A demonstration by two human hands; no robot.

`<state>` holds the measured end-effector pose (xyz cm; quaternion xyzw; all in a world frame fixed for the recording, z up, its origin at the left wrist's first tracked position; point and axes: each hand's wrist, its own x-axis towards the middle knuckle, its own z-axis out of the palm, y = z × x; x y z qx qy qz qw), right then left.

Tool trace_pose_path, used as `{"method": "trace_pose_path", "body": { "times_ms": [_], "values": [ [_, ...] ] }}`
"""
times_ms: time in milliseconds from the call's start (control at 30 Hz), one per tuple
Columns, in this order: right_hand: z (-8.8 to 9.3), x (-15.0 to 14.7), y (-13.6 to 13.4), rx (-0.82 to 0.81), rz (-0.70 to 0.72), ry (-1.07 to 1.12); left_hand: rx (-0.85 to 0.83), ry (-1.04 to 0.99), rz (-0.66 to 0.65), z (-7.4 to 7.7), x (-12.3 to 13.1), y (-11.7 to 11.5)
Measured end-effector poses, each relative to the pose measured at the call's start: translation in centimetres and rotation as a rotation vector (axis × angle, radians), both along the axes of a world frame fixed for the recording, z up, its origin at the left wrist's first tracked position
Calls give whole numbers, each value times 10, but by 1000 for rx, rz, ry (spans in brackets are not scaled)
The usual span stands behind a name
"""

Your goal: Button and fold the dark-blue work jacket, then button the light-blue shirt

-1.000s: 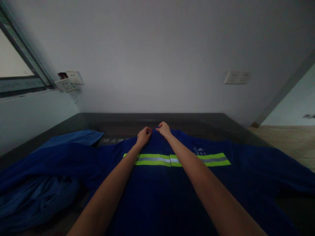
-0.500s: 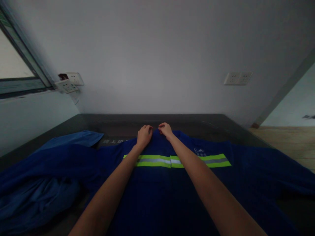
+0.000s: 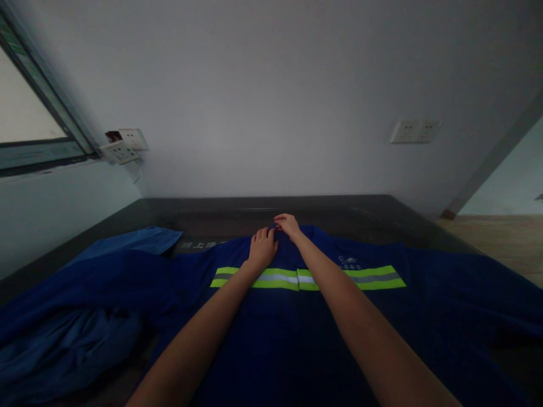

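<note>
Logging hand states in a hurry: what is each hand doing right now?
Left hand: open, lying flat on the blue jacket.
Right hand: fingers curled at its neck edge; grip cannot be told.

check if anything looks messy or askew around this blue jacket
The socket plate by the window hangs tilted off the wall, unlike the flush double socket on the right. A lighter blue garment lies bunched at the left end of the table; the jacket itself lies flat.

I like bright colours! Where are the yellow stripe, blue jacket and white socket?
Dark blue work jacket [image 3: 271, 339], head view, front.
Yellow-grey reflective stripe [image 3: 373, 277], head view, right half.
White wall socket [image 3: 416, 130], head view, faceplate.
</note>
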<state>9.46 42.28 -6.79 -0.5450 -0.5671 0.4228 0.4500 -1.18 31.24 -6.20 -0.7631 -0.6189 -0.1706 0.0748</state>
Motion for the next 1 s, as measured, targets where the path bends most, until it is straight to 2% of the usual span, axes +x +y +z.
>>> {"method": "trace_pose_path", "body": {
  "times_ms": [233,500,733,867,1000],
  "values": [
    [-5,7,3,84,-40,-79,-37,40,-70,-5,0,7],
    [-8,5,-5,236,43,-216,-148,106,-106,-15,-6,16],
    [10,11,-35,382,19,-344,-158,-107,-122,-25,-8,22],
    [19,12,-56,405,8,-449,-65,-247,-98,-16,-8,21],
    [20,1,-76,389,20,-568,75,-367,-38,8,-22,7]
  ]
}}
